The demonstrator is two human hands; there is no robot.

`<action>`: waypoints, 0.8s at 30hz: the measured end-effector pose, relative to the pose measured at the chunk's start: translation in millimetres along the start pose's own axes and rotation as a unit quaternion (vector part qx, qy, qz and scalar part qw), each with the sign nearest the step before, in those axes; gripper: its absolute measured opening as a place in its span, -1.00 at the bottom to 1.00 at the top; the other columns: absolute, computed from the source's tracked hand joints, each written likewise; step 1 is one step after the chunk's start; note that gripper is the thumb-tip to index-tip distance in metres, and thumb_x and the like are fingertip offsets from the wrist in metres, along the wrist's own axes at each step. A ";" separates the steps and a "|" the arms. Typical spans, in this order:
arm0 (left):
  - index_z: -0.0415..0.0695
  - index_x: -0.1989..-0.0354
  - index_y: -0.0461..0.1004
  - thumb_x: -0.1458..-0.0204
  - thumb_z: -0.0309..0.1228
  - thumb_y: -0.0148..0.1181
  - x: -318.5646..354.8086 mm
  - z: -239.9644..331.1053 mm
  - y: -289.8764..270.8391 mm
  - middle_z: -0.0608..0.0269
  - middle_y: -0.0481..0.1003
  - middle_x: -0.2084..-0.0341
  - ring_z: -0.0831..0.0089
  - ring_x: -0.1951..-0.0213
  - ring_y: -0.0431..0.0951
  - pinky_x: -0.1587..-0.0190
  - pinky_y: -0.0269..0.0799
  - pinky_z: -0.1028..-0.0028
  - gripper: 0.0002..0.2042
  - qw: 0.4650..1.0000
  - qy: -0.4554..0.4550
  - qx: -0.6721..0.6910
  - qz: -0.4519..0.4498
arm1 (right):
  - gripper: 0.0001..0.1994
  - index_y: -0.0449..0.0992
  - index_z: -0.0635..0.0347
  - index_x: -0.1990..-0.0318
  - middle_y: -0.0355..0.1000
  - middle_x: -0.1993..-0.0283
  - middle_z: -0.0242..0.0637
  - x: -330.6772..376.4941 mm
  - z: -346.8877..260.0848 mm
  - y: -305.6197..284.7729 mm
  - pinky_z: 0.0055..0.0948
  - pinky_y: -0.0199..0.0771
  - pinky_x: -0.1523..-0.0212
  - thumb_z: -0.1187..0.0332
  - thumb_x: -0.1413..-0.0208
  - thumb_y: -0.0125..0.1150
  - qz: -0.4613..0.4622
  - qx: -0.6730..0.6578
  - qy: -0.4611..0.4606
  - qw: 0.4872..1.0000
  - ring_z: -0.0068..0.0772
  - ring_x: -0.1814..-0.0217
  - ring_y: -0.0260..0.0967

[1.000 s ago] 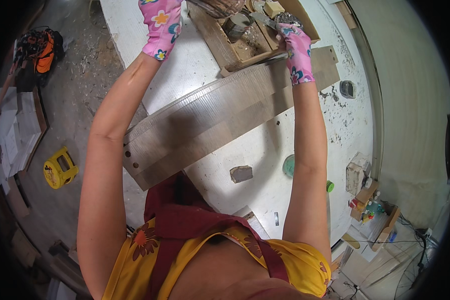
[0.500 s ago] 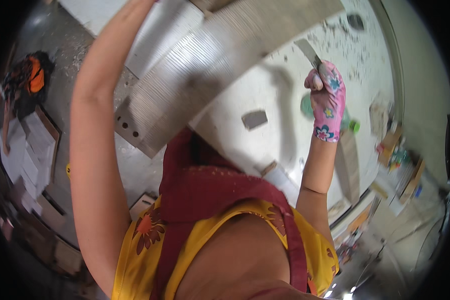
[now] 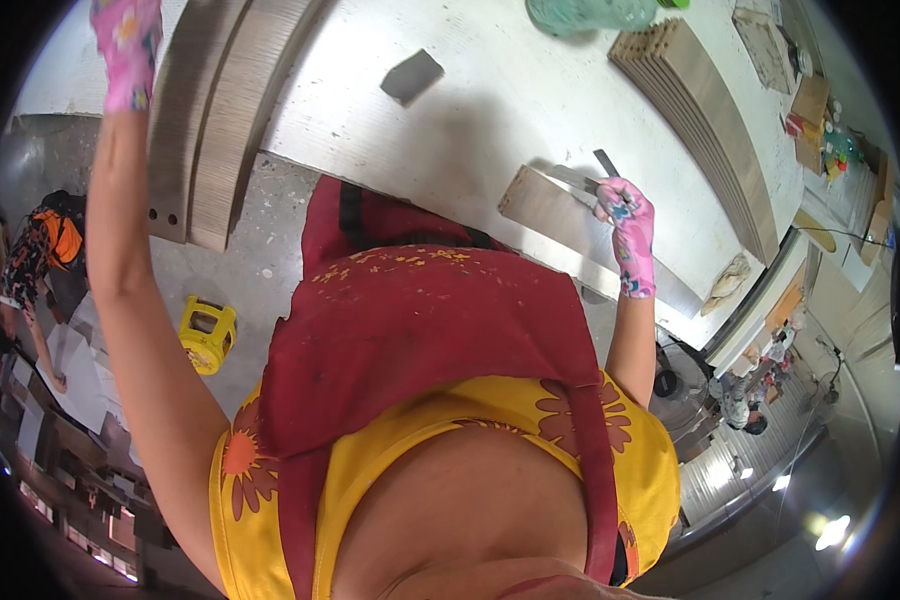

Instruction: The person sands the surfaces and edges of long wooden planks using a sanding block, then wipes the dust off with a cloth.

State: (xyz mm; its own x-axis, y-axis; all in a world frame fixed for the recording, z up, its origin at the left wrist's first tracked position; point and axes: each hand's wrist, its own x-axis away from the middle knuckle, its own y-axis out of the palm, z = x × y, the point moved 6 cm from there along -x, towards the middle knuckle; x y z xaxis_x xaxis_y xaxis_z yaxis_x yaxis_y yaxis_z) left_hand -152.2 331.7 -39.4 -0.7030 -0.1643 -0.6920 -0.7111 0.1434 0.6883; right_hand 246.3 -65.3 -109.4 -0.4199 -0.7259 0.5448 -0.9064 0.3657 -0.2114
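Note:
My left hand, in a pink flowered glove, is at the upper left beside two curved wood-grain boards. Its fingers are blurred and partly cut off by the top edge, so its hold cannot be made out. The boards lie side by side and reach past the table's edge; one has small round holes near its end. My right hand, gloved alike, is closed around a putty knife with a grey blade pointing left. A thin dark strip juts up beside the fingers. Below them lies a short wood-grain board.
A small grey flat piece lies on the white table. To the right are a stack of curved boards and a green bottle. A yellow stool stands on the floor; another person bends at far left.
The curved board that slanted across the view is now at the left beside another one. My left arm has swung left, my right hand has lowered with the putty knife, and the view has shifted.

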 end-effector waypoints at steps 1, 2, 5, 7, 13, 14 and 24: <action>-0.12 -0.35 -0.01 -0.03 0.16 -0.13 -1.6 -21.8 -21.9 0.09 -0.16 -0.37 0.03 -0.36 -0.14 -0.38 -0.27 0.10 -0.20 0.933 0.103 -0.309 0.152 | -0.86 0.52 0.36 0.21 0.37 0.46 -0.44 -2.3 9.7 -0.5 -0.62 0.23 0.43 0.47 -0.13 0.14 -0.010 0.016 0.003 1.000 -0.62 0.51 0.24; -0.16 -0.32 0.07 -0.05 -0.07 -0.06 -2.6 -51.0 -28.5 0.09 -0.02 -0.32 0.11 -0.32 0.00 -0.35 -0.13 0.16 -0.33 0.742 0.190 -0.577 0.283 | -0.86 0.52 0.36 0.21 0.38 0.46 -0.44 -2.7 18.2 0.0 -0.62 0.24 0.43 0.47 -0.13 0.14 -0.020 0.032 0.007 0.999 -0.62 0.51 0.26; -0.22 -0.23 0.25 -0.11 -0.53 0.10 26.7 -121.2 -29.0 0.07 0.31 -0.17 0.32 -0.13 0.37 -0.18 0.29 0.37 -0.53 0.260 0.329 -0.787 0.452 | -0.86 0.53 0.36 0.20 0.42 0.46 -0.38 3.8 36.1 2.5 -0.64 0.25 0.42 0.47 -0.16 0.13 -0.027 0.006 0.023 0.999 -0.63 0.49 0.29; -0.24 -0.21 0.27 -0.12 -0.58 0.07 49.2 -171.8 -50.3 0.01 0.35 -0.14 0.28 -0.13 0.39 -0.17 0.33 0.40 -0.57 0.281 0.334 -0.751 0.496 | -0.86 0.54 0.34 0.21 0.44 0.50 -0.38 -3.9 45.5 1.9 -0.65 0.24 0.45 0.45 -0.16 0.14 -0.056 0.012 0.025 0.998 -0.65 0.51 0.29; -0.26 -0.19 0.29 -0.15 -0.60 0.01 86.2 -274.8 -139.9 0.04 0.34 -0.16 0.25 -0.21 0.32 -0.27 0.20 0.32 -0.61 0.212 0.230 -0.759 0.572 | -0.89 0.58 0.22 0.28 0.40 0.57 -0.47 -13.0 44.5 5.0 -0.70 0.23 0.52 0.41 -0.12 0.18 -0.059 0.088 -0.014 0.994 -0.73 0.54 0.28; -0.28 -0.19 0.29 -0.17 -0.61 -0.03 89.5 -286.3 -147.5 0.03 0.33 -0.16 0.25 -0.21 0.31 -0.29 0.18 0.32 -0.62 0.208 0.228 -0.748 0.587 | -0.89 0.58 0.21 0.28 0.40 0.56 -0.47 -18.1 47.5 6.2 -0.69 0.23 0.52 0.40 -0.12 0.18 -0.072 0.088 -0.019 0.993 -0.73 0.54 0.28; -0.26 -0.17 0.32 -0.14 -0.59 0.05 108.3 -299.4 -173.6 0.11 0.36 -0.14 0.35 -0.19 0.32 -0.27 0.17 0.37 -0.61 0.177 0.209 -0.754 0.596 | -0.81 0.59 0.13 0.26 0.41 0.58 -0.44 -31.0 43.4 27.9 -0.60 0.32 0.45 0.23 -0.12 0.19 -0.078 0.116 -0.059 0.988 -0.65 0.54 0.31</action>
State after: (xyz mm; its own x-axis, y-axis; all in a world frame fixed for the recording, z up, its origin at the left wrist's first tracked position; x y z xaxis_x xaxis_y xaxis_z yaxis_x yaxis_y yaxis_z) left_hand -100.7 -3.2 -168.7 -0.0532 -0.9986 0.0010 0.9749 -0.0522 -0.2165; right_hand 232.1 -57.9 -167.3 -0.2651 -0.8303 0.4902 -0.9408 0.1113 -0.3203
